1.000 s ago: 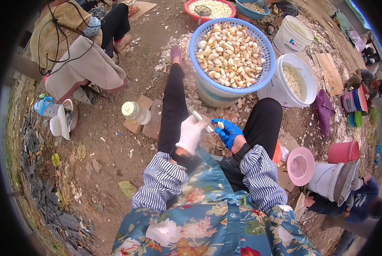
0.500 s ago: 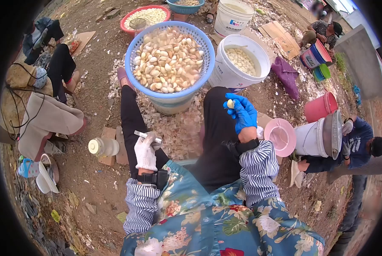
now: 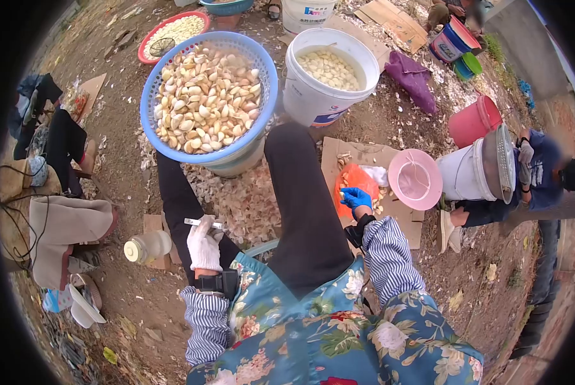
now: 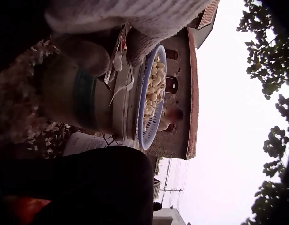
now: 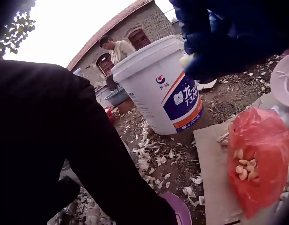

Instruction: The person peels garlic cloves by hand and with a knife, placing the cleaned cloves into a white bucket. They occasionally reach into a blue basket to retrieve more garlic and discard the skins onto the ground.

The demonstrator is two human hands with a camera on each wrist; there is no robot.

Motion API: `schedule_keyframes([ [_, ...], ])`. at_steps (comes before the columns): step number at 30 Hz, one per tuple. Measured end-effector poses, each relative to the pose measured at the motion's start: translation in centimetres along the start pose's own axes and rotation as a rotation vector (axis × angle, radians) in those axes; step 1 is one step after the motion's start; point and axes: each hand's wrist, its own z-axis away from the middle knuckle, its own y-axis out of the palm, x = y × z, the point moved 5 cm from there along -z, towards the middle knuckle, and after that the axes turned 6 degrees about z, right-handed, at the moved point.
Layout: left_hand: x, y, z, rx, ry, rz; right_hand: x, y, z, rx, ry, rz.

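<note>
In the head view my left hand (image 3: 204, 247), in a white glove, grips a small whitish tool (image 3: 204, 223) over the left leg. My right hand (image 3: 357, 199), in a blue glove, pinches a pale garlic clove (image 3: 342, 195) above an orange-red bag (image 3: 353, 182) on cardboard. The right wrist view shows the clove (image 5: 186, 60) at the blue fingertips and several cloves in the red bag (image 5: 259, 154). A blue basket (image 3: 147, 122) heaped with unpeeled garlic cloves stands ahead, on top of a bucket.
A white bucket (image 3: 319, 102) of peeled cloves in liquid stands right of the basket. A pink hat-shaped item (image 3: 418, 192) lies by the bag. A lidded jar (image 3: 156, 246) is at left. People sit at both sides; garlic skins cover the ground.
My right hand has moved right and away from the left hand, carrying the clove over to the bag. My left hand still holds the tool. The head view has swung rightward.
</note>
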Motion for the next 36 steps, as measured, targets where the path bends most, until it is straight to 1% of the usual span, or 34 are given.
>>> schedule_keyframes([
  [2,0.3,0.0,-0.3,-0.025,-0.016,-0.020,-0.9,2.3,-0.7,0.064,0.052,0.085],
  [3,0.4,0.2,-0.2,-0.035,-0.017,-0.026,-2.7,2.4,-2.3,0.051,0.068,0.066],
  [5,0.6,0.4,-0.1,-0.035,-0.030,-0.033,-7.3,-0.4,-6.6,-0.156,0.076,0.270],
  [6,0.7,0.3,-0.3,-0.045,-0.030,-0.040,-8.3,-1.8,-8.1,-0.260,0.079,0.370],
  [7,0.8,0.0,-0.3,-0.055,-0.032,-0.050,-7.2,-3.6,-8.0,-0.449,0.051,0.833],
  [8,0.9,-0.2,-0.4,-0.062,-0.037,-0.062,-7.7,-5.5,-8.4,-0.556,0.050,0.949],
  [10,1.0,0.2,-0.6,-0.065,-0.051,-0.050,-6.1,-6.9,-7.6,-0.560,0.097,1.096],
  [11,1.3,-0.1,-0.9,-0.061,-0.047,-0.042,-5.5,-7.2,-7.4,-0.525,0.015,1.074],
  [13,1.4,0.7,-0.9,-0.063,-0.037,-0.039,-8.3,-8.7,-7.9,-0.449,-0.147,1.033],
  [14,1.7,0.7,-1.2,-0.055,-0.054,-0.050,-11.9,-9.9,-9.4,-0.321,-0.069,0.848],
  [16,2.4,0.6,-1.9,-0.035,-0.086,-0.069,-7.9,-7.3,-4.8,-0.169,0.088,0.499],
  [17,2.6,0.9,-1.9,-0.020,-0.093,-0.064,-8.1,-6.9,-4.0,-0.184,0.099,0.490],
  [18,2.6,1.2,-1.9,-0.008,-0.097,-0.059,-8.9,-6.9,-3.5,-0.198,-0.002,0.568],
  [20,2.2,1.5,-1.6,-0.003,-0.090,-0.052,-10.0,-6.4,-2.5,-0.156,-0.050,0.778],
  [23,1.8,1.3,-1.2,-0.020,-0.075,-0.048,-9.8,-4.1,-0.6,-0.126,-0.183,1.108],
  [26,1.5,-0.2,-1.3,-0.042,-0.053,-0.032,-9.6,-1.3,-0.4,-0.109,-0.224,1.133],
  [27,1.3,-0.4,-1.2,-0.038,-0.043,-0.026,-9.6,-0.6,-0.8,-0.037,-0.142,1.226],
  [30,1.2,-0.6,-0.9,-0.042,-0.047,-0.019,-9.3,0.6,-2.2,0.047,0.081,1.399],
  [31,1.2,-0.6,-0.9,-0.048,-0.055,-0.021,-10.4,0.5,-3.3,0.091,0.194,1.354],
  [34,1.5,-0.2,-0.6,-0.064,-0.078,-0.028,-11.3,0.8,-4.6,0.075,0.225,1.555],
  [36,2.0,-0.7,-1.1,-0.070,-0.094,-0.012,-10.9,1.2,-4.8,0.019,0.112,1.301],
])
